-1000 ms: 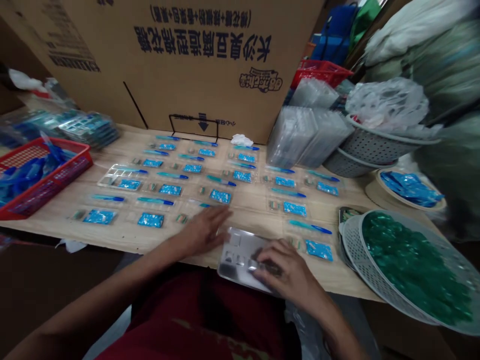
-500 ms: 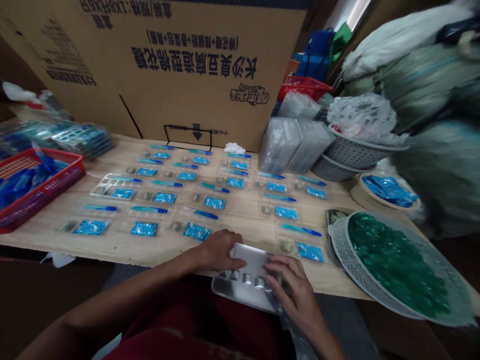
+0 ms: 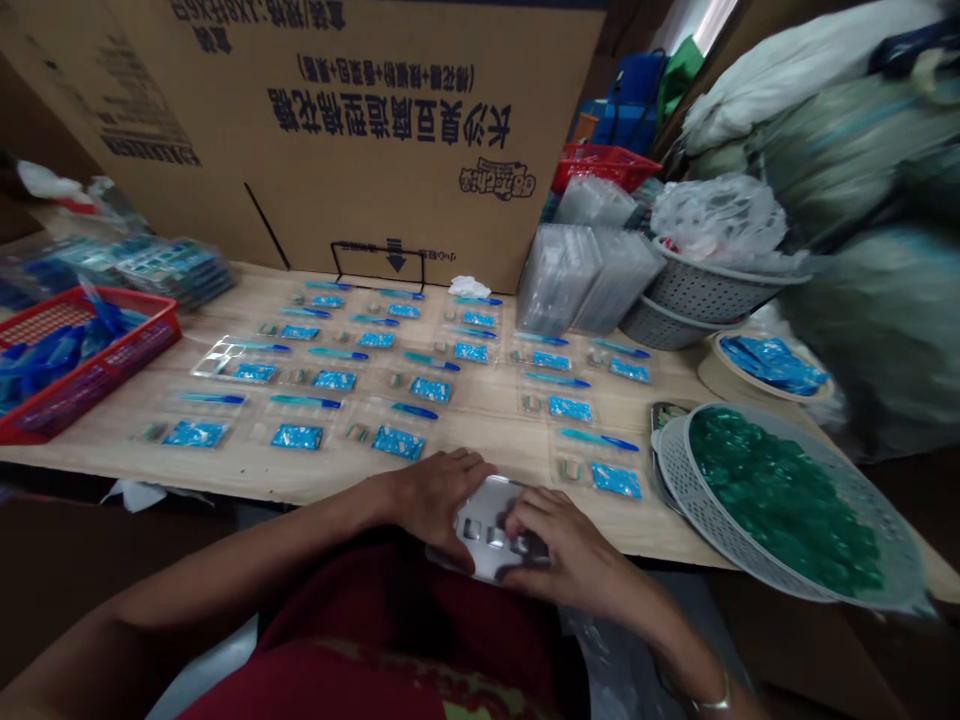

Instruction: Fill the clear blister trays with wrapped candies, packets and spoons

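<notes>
At the table's front edge, close to my body, is a clear plastic blister tray [image 3: 491, 498] with a row of small square pockets. My left hand [image 3: 437, 503] grips its left side, thumb over the near part. The fingers of my right hand [image 3: 559, 545] are bent round the right side, covering the pockets there. Beyond my hands, several similar trays lie in rows, each bearing a pen [image 3: 415, 410], a blue patterned packet [image 3: 397, 442] and a small striped piece [image 3: 358, 433]. Another filled tray with a blue packet [image 3: 616, 480] lies to the right of my right hand.
A large cardboard box [image 3: 390, 200] stands behind the rows. At left is a red basket [image 3: 142, 345] of blue items. Stacked clear trays [image 3: 559, 280], grey baskets [image 3: 712, 285], a tub of blue packets [image 3: 772, 362] and a colander of green pieces [image 3: 780, 500] stand at right.
My right hand has moved left and nearer over the tray, fingers now bent across its pockets. My left hand has shifted its thumb down along the tray's left side.
</notes>
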`<state>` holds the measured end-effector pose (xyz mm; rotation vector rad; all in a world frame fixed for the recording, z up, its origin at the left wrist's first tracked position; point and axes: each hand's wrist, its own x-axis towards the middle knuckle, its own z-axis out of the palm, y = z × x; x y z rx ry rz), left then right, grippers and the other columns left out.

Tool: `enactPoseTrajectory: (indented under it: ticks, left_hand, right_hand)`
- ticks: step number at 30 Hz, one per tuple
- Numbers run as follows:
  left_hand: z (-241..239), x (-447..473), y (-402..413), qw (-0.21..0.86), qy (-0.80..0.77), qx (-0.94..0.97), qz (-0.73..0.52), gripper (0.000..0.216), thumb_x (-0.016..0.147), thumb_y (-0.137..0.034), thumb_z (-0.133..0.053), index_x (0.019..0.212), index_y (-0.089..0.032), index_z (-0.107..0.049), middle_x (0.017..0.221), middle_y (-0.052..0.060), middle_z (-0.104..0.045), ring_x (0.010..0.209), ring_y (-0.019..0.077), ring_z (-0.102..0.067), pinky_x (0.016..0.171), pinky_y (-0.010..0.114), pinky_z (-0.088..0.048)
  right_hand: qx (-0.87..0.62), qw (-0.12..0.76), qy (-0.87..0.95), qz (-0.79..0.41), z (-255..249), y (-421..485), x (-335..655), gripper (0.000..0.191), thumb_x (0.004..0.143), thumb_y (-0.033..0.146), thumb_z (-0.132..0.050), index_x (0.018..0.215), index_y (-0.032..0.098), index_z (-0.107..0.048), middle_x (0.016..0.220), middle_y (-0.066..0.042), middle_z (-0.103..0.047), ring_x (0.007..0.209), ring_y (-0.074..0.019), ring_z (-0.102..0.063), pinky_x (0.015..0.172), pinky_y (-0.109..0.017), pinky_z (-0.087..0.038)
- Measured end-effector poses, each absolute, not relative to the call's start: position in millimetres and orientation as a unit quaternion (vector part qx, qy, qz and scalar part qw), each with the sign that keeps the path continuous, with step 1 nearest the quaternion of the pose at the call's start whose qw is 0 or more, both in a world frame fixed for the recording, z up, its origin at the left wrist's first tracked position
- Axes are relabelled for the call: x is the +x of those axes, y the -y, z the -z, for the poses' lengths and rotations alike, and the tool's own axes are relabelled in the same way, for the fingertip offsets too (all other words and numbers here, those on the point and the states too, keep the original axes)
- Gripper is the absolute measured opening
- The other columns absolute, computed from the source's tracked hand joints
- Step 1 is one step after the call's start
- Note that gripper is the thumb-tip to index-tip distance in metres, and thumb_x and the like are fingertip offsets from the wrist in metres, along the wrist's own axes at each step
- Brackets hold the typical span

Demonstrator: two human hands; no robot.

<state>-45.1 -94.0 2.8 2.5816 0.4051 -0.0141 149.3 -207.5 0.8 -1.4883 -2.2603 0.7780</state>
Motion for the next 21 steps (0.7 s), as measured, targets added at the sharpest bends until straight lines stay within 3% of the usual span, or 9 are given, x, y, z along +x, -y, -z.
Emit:
enactPoseTrajectory:
  ticks: [4,9,16,21]
  left_hand:
    - [-0.5,-44.4,92.7,0.260,-0.134,0.956,0.028,0.089,0.050,-0.063,-0.074,0.118,-0.013,-0.047,0.109,0.015,-0.057,0.100,0.0319,-0.053,0.086,0.041,-0.042]
    - [0.5,-42.9,90.1,0.263,-0.117,0.957,0.037,0.091,0.051,-0.066,-0.071,0.119,-0.012,-0.046,0.109,0.016,-0.056,0.101,0.0328,-0.052,0.088,0.043,-0.039]
    - [2.2,-42.2,87.0,0.263,-0.109,0.958,0.048,0.086,0.053,-0.064,-0.071,0.119,-0.014,-0.046,0.110,0.014,-0.056,0.101,0.0313,-0.051,0.086,0.040,-0.040]
    - [5.0,-42.6,84.3,0.281,-0.103,0.953,0.042,0.086,0.054,-0.062,-0.072,0.120,-0.015,-0.045,0.112,0.014,-0.056,0.102,0.0304,-0.051,0.088,0.040,-0.040]
  right_hand:
    - [-0.512,0.180,0.797,-0.264,4.5,212.3,151.1,0.027,0.071,0.029,-0.073,0.091,0.022,-0.056,0.093,-0.003,-0.058,0.090,-0.0208,-0.053,0.075,-0.031,-0.040]
    - [-0.527,0.183,0.794,-0.241,5.9,214.8,147.8,0.039,0.064,0.038,-0.079,0.090,0.021,-0.055,0.092,-0.004,-0.057,0.088,-0.0229,-0.053,0.075,-0.033,-0.040]
    - [-0.500,0.183,0.809,-0.249,14.8,209.4,154.6,0.030,0.073,0.037,-0.072,0.091,0.021,-0.055,0.094,-0.004,-0.057,0.088,-0.0206,-0.052,0.075,-0.031,-0.038]
    - [-0.513,0.189,0.803,-0.238,14.0,208.6,149.8,0.039,0.064,0.040,-0.079,0.088,0.020,-0.054,0.092,-0.003,-0.057,0.087,-0.0208,-0.052,0.074,-0.031,-0.037]
